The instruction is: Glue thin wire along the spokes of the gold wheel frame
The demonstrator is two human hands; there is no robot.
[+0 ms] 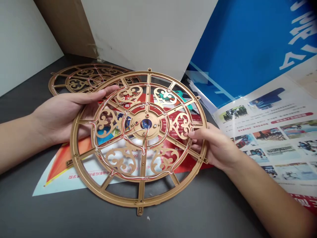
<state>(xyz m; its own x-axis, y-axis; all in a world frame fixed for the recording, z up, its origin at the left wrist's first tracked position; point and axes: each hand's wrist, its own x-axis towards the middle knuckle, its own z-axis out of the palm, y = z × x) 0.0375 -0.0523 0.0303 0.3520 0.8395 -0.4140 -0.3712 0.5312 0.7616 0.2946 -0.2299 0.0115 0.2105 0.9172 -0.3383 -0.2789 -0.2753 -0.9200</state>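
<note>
A round gold openwork frame (pixel 138 198) with heart scrolls, spokes and thin wires along its inner ring is held tilted above the dark table. My left hand (pixel 61 114) grips its upper left side, fingers wrapped over the inner ring. My right hand (pixel 213 145) pinches the right side, fingertips on the inner ring beside a heart scroll. A small hub (pixel 146 124) sits at the frame's centre.
A second gold frame (pixel 74 81) lies flat at the back left. Printed posters (pixel 272 132) cover the right of the table, and another sheet (pixel 64 178) lies under the held frame. A white board (pixel 148 29) and brown cardboard (pixel 66 26) lean behind.
</note>
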